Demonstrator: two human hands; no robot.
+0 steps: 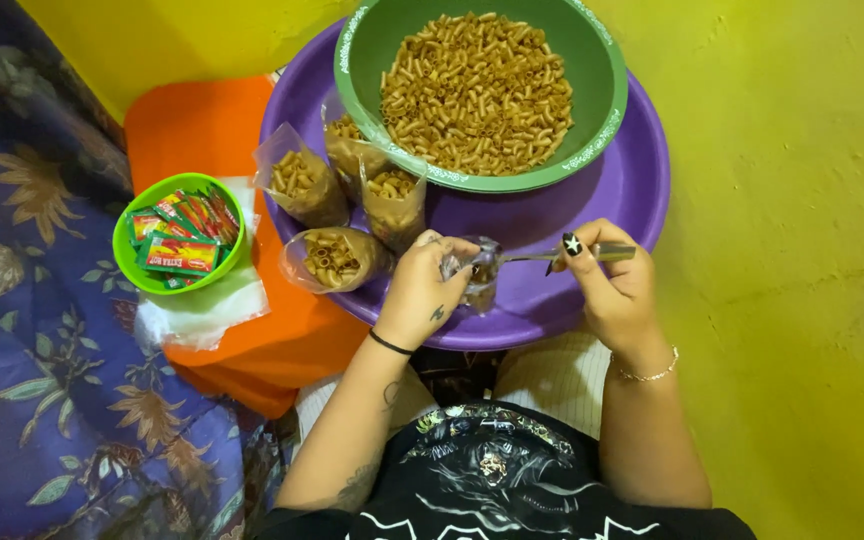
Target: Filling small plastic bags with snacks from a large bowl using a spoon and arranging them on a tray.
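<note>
We grip a small clear bag in our left hand, over the near rim of the purple tray. Our right hand pinches a spoon, its bowl at the bag's mouth. Four filled bags crowd the tray's left edge, beside the green bowl of pasta at the far side. Bare purple lies to the right of our hands. A lime bowl of sachets sits on the orange board, left.
</note>
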